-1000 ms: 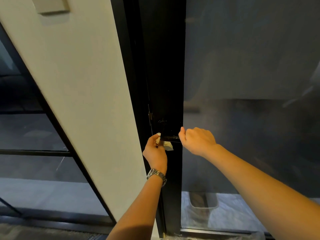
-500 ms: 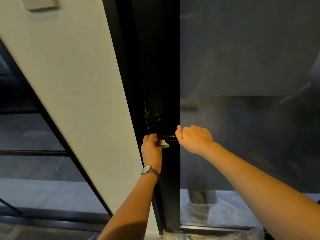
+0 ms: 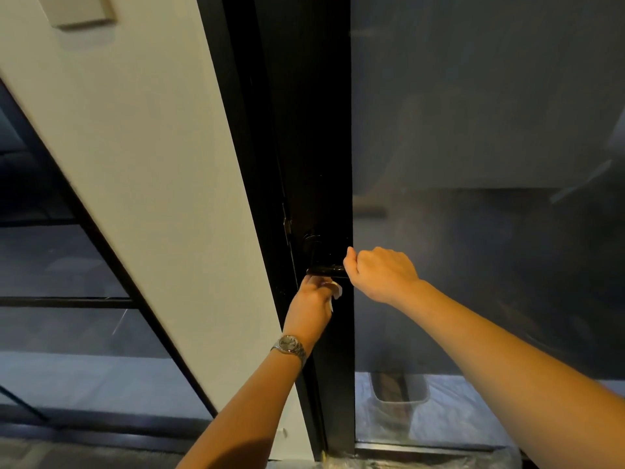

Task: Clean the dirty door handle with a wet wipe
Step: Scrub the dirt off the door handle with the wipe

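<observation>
A black lever door handle (image 3: 326, 270) was seen on the dark door stile (image 3: 314, 130), roughly at mid-height of the head view. Its right end was gripped by the right hand (image 3: 382, 275), the fingers curled closed round the bar and the thumb laid up along the stile's edge. The left hand (image 3: 313, 301) was held just beneath the handle's left end, its back turned to the camera. Its fingers were folded in on a white wet wipe (image 3: 336, 289), of which only a small crumpled corner was shown, at the hand's right side and just under the bar. Whether the wipe was actually pressed against the underside of the handle could not be told (the contact was hidden by the hand and lost in the dark metal). A metal wristwatch (image 3: 289, 345) was worn on the left wrist. To the right of the stile a large dim glass pane (image 3: 473, 130) was set, and through its lower part a pale grey bin (image 3: 399, 387) was made out on a light floor. To the left a cream wall (image 3: 152, 147) was seen slanting across the view, with a switch plate (image 3: 81, 10) fixed near the top edge. Clear plastic sheeting (image 3: 422, 463) was laid along the foot of the door.
</observation>
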`<state>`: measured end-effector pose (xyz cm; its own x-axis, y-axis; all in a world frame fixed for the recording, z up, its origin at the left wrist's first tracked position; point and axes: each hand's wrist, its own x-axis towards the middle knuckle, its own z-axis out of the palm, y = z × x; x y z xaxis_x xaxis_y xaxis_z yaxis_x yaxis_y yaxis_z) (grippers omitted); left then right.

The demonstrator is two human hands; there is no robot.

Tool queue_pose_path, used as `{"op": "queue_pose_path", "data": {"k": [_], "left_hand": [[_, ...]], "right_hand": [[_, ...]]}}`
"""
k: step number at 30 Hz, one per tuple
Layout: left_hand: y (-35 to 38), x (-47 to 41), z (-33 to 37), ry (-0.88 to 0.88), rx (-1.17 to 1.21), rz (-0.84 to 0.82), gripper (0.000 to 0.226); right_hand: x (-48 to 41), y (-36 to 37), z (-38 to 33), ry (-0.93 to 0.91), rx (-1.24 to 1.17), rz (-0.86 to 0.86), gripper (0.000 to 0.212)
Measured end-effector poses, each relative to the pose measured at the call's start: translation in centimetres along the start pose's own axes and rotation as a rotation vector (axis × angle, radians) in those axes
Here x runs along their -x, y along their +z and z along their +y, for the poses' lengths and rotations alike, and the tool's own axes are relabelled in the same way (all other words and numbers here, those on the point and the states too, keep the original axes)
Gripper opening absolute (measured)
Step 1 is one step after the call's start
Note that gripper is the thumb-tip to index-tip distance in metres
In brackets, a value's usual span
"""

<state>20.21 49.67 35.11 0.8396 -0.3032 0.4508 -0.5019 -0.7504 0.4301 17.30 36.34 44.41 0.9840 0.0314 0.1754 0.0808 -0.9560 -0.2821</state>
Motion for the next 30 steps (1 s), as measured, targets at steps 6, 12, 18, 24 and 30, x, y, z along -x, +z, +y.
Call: {"op": "queue_pose_path", "data": {"k": [6,12,18,24,30], "left_hand": [[-0.2,0.9,-0.6,-0.252,0.168,0.151,0.024],[-3.5,1.7,-1.3,-0.574,0.635,-0.056,0.019],[-10.0,1.8,-1.2,-0.570,0.972,-0.420,0.006],[-12.5,0.6,2.2,-0.369,0.903,-0.460,0.014],[-12.9,0.1,4.3,-0.352,0.941,-0.262,0.021]], "right_hand": [[0.0,0.0,0.3,-0.037,0.031,-0.006,0.062],[0.1,-0.1,1.1,-0.071,-0.029,-0.057,0.049],[5.0,0.1,-0.2,-0.455,-0.199,0.332,0.038],[5.9,0.7,-2.0,-0.108,-0.714,-0.101,0.061],[5.9,-1.2,-0.9,0.117,-1.215,-0.180,0.012]]}}
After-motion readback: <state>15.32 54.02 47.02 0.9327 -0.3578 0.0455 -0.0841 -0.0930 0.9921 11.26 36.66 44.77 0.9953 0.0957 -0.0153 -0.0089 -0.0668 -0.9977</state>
